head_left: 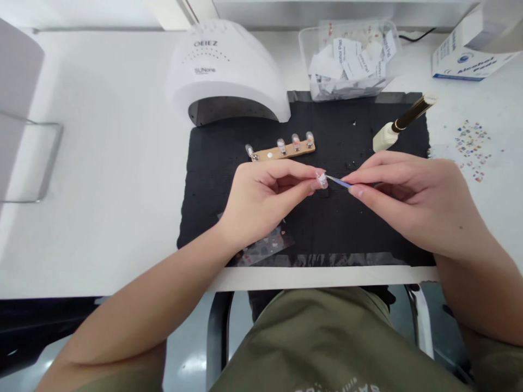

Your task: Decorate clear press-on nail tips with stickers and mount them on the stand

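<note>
left fingers [286, 173] clenched on clear nail tip [322, 180], right fingers [379, 174] pinching thin blue tool [340, 182] against it, above black mat [359, 136] (white nail lamp [224, 71] marked "oeiez sunone"; box [466, 62] reads "alcohol pads").

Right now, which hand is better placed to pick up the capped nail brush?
Probably your right hand: it sits just below the capped nail brush, while your left hand is farther off, holding a clear nail tip.

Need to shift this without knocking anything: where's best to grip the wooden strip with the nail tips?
Pinch the strip on its bare wood along the near edge, coming from the near side: the nail tips stand along the far edge.
</note>
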